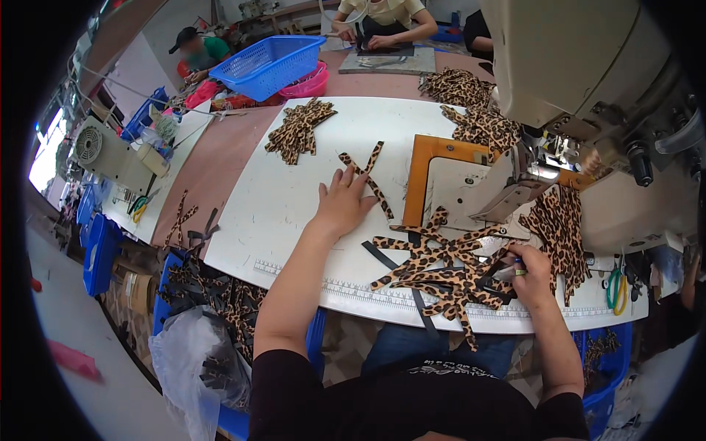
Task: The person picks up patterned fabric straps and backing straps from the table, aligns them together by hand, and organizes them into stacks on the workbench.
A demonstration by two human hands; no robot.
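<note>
- On the white table (243,213), the left hand (341,202) lies flat with its fingers spread wide. Its fingertips touch a spotted cross of strips (373,184), brown with black spots, which sits by itself left of the sewing machine (559,59).
- Close to the machine's needle end, the right hand (535,273) has bent fingers at the edge of a spotted heap (448,253). Something small and pale (505,274) shows by its fingers. I cannot tell what it is or how tight the grip is.
- The heap lies between the two arms, with some ends hanging over the near edge. Black strips (380,255) poke out of it.
- Along the near edge runs a ruler (353,290).
- Right of the right hand is a spotted pile (559,228), then scissors (620,290) with green and yellow handles.
- Farther back on the table is a spotted bunch (300,128).
- Down on the left, a clear plastic bag (195,353) sits by more strips.
- Past the table are a blue basket (268,62), a pink tub (309,84) and two people working.
</note>
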